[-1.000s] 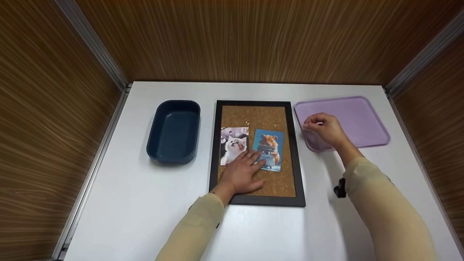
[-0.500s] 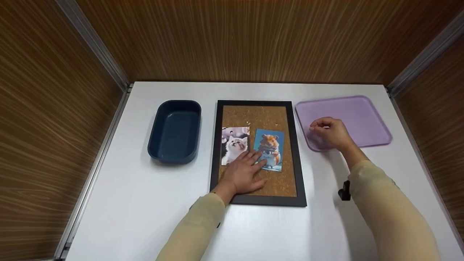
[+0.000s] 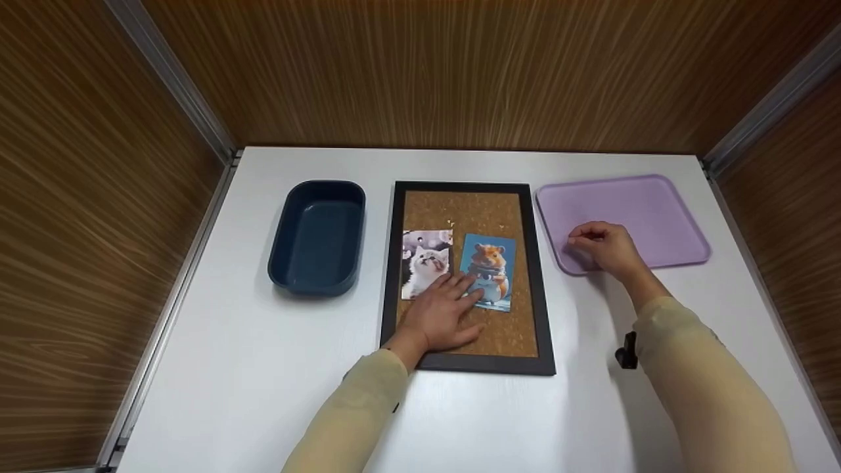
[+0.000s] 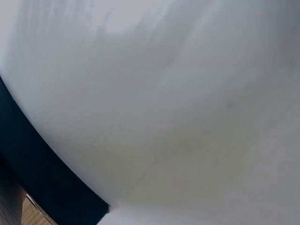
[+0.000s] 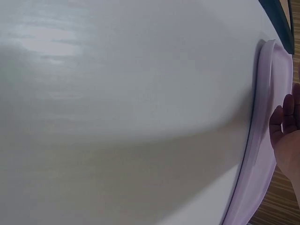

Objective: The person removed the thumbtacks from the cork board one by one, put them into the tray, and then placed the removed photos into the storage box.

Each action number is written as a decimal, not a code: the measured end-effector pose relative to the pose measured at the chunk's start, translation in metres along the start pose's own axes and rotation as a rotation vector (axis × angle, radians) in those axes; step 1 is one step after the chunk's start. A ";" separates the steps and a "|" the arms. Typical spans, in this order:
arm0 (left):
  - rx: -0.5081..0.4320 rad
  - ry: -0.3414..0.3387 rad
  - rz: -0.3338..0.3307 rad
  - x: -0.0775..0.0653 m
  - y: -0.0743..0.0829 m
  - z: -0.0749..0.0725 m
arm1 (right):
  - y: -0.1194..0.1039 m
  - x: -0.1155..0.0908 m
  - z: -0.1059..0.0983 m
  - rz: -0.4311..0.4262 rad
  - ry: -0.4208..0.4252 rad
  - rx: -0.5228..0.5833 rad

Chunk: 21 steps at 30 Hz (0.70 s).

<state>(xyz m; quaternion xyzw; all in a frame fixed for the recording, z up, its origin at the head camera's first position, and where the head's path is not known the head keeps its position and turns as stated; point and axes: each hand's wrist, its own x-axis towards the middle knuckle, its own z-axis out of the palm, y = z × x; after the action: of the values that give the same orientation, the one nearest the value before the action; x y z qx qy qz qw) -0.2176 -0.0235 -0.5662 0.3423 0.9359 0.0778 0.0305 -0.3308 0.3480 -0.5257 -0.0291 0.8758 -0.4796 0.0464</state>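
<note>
Corkboard (image 3: 473,207) lies flat in the middle of a white counter (image 3: 230,368), its long sides running away from the person. Wood-grain panels (image 3: 420,72) stand behind the counter and to either side, with a metal rail (image 3: 172,79) running down the left corner.

Two pale yellow sleeves (image 3: 713,387) reach in from the near side, one to the board and one toward its right. A black frame (image 3: 486,364) edges the cork all round. Just to the right of it is a shallow lilac tray (image 3: 647,217), set slightly askew. On the other side, apart from the board, stands a deep navy container (image 3: 325,243) with rounded corners.

The hands are doing different things. The left hand (image 3: 441,315) lies palm down on the lower part of the board, fingers spread wide, fingertips over the lower edges of two photos. The right hand (image 3: 608,249) is over the near left part of the tray, thumb and forefinger tips drawn close together; I cannot tell whether anything small is between them, or whether they touch the tray.

Of the photos, the kitten photo (image 3: 420,263) is on the left and the hamster photo (image 3: 487,263), mostly blue, is on the right, with a narrow strip of cork between. A small black piece (image 3: 627,351) shows beside the right cuff. Smallest are some pale specks (image 3: 451,224) just above the photos, too tiny to identify.
</note>
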 end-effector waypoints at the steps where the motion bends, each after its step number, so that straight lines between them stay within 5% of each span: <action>1: 0.001 0.001 0.000 0.000 0.000 0.000 | 0.001 0.000 0.000 0.006 -0.003 0.009; 13: 0.035 0.017 0.015 0.001 -0.001 0.000 | -0.007 -0.009 0.001 0.083 -0.037 0.072; 21: 0.030 0.007 0.008 0.001 0.000 -0.001 | 0.011 -0.005 0.001 0.112 -0.039 0.057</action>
<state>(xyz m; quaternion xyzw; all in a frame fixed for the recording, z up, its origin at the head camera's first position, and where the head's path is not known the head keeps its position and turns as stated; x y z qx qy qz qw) -0.2179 -0.0230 -0.5654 0.3462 0.9357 0.0648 0.0219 -0.3257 0.3538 -0.5354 0.0120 0.8610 -0.5003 0.0911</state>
